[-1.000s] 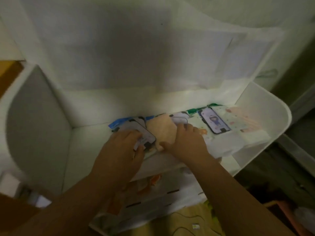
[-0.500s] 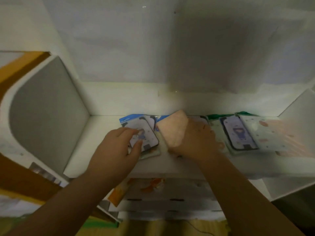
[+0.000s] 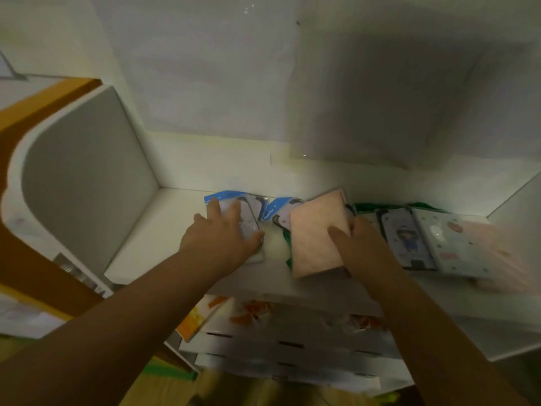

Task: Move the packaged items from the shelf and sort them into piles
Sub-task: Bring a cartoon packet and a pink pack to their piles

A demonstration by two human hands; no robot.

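Several flat packaged items lie in a row on a white shelf (image 3: 152, 247). My left hand (image 3: 222, 238) lies on the leftmost blue-topped package (image 3: 231, 200), fingers spread over it and thumb at its right edge. My right hand (image 3: 355, 244) grips a pale pink package (image 3: 314, 232), thumb on its face, lifting it tilted off the pile. Under it shows another blue-topped package (image 3: 276, 210). To the right lie a green-topped package with a phone-case picture (image 3: 402, 238) and a white dotted package (image 3: 456, 244).
A grey rounded side panel (image 3: 82, 177) closes the shelf on the left, a white panel (image 3: 515, 206) on the right. Below the shelf front sit stacked white boxes (image 3: 287, 344) with orange print. A white wall stands behind.
The view has tilted up and closer. My right hand has raised the pink package further, toward me. My left hand has spread flatter over the blue-topped package.
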